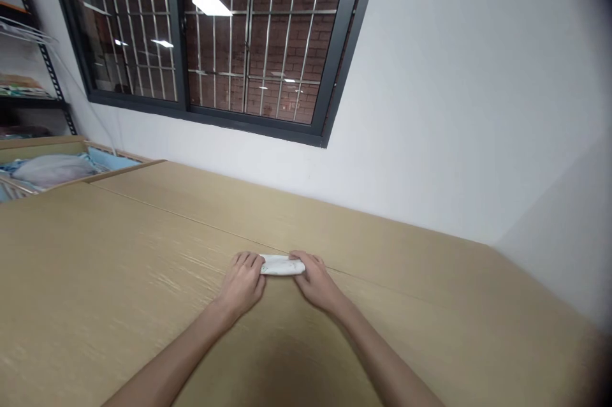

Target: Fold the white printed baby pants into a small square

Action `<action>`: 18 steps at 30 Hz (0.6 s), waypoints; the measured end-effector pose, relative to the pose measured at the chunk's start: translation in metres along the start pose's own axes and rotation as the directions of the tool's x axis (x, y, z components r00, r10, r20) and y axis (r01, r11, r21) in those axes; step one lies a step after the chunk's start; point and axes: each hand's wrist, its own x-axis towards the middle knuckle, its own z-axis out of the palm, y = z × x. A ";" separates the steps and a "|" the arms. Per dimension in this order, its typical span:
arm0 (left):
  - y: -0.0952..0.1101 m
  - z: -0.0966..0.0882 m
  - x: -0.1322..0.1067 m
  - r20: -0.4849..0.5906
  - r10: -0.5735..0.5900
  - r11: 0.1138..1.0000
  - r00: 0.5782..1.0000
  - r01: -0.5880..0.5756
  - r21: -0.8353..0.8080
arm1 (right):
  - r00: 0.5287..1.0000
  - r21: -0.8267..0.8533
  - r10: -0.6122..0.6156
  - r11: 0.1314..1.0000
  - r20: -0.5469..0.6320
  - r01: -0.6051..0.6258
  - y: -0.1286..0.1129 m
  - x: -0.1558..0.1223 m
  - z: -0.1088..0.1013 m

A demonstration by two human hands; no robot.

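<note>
A small white bundle (282,265), which looks like folded or rolled cloth with faint marks, lies crosswise between my hands, at or just above the tan surface. Closed around its left end is my left hand (243,279), with the fingers curled over the top. At the opposite end my right hand (315,281) grips it, the thumb on the near side and fingers over the far side. The middle of the bundle shows between them, while both ends are partly covered by my fingers.
A wide tan cardboard-like surface (119,266) with a long seam spreads under my hands. Behind it rise a white wall (430,107) and a barred window (253,30). At the left are an open box (119,168) with bagged cloth and a shelf rack (52,69).
</note>
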 end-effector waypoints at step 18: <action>0.041 -0.029 -0.032 0.407 -0.206 0.978 0.890 0.194 0.072 | 0.966 0.234 0.231 0.951 -0.113 -0.200 0.008 0.048 0.043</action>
